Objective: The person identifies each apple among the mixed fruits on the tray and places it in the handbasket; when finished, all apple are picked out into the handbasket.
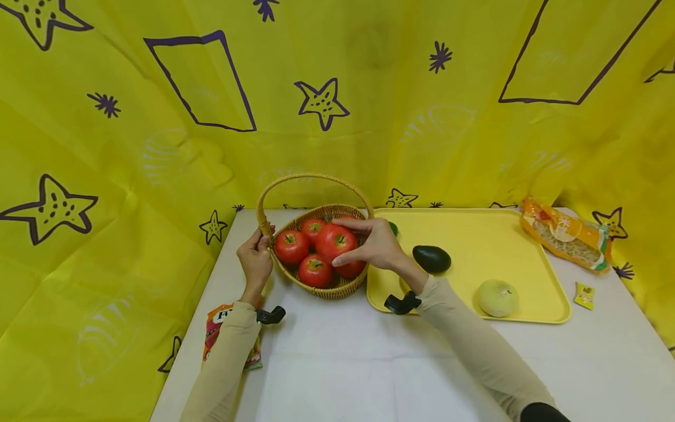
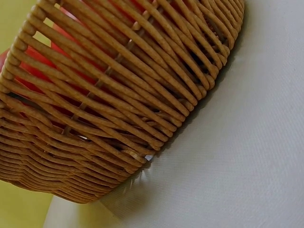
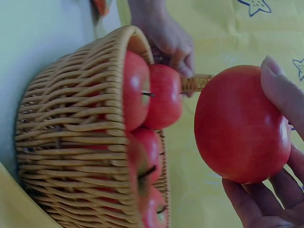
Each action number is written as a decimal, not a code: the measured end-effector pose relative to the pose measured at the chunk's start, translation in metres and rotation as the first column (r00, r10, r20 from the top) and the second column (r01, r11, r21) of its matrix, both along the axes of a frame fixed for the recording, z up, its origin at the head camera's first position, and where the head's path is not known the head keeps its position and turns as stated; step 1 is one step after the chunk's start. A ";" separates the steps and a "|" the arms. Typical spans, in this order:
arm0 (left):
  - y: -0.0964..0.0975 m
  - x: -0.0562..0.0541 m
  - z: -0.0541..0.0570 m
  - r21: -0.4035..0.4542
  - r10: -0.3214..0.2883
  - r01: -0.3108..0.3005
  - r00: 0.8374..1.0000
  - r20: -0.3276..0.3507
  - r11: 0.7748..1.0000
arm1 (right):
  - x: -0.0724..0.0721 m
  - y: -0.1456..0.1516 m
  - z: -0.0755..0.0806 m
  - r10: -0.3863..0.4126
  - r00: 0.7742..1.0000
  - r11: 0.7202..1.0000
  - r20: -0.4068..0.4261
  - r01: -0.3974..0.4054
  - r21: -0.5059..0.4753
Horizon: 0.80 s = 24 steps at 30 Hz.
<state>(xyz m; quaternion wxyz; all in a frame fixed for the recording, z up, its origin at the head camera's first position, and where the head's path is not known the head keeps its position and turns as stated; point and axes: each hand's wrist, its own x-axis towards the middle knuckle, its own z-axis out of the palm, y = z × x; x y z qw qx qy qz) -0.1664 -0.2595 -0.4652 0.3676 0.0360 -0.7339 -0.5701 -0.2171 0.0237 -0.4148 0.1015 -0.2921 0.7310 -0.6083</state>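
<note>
A wicker basket (image 1: 337,291) with a tall hoop handle stands at the table's back left, holding several red apples (image 1: 292,247). My left hand (image 1: 255,261) grips the base of the handle at the basket's left side. Above the other fruit my right hand (image 1: 381,245) holds one red apple (image 1: 336,242) between thumb and fingers. In the right wrist view that apple (image 3: 242,124) is raised off the pile, beside the basket's rim. Only the woven side (image 2: 118,85) of the basket fills the left wrist view, where the left hand is out of sight.
Right of the basket lies a yellow tray (image 1: 495,234) bearing a dark avocado (image 1: 431,259) and a pale round fruit (image 1: 497,298). An orange bag (image 1: 566,234) leans on its far right corner, near a small yellow packet (image 1: 584,295). Another packet (image 1: 216,322) lies under the left forearm.
</note>
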 end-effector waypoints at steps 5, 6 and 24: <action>0.000 0.000 -0.001 0.001 -0.009 0.009 1.000 -0.012 1.000 | -0.002 -0.008 -0.008 -0.008 1.000 1.000 -0.007 0.008 0.021; -0.001 0.000 -0.001 0.003 -0.010 0.010 1.000 -0.014 1.000 | -0.002 -0.009 -0.009 -0.010 1.000 0.999 -0.012 0.010 0.031; -0.001 -0.003 -0.004 0.026 -0.009 0.010 1.000 -0.006 1.000 | -0.022 -0.035 -0.019 -0.005 0.998 0.980 -0.060 0.017 0.200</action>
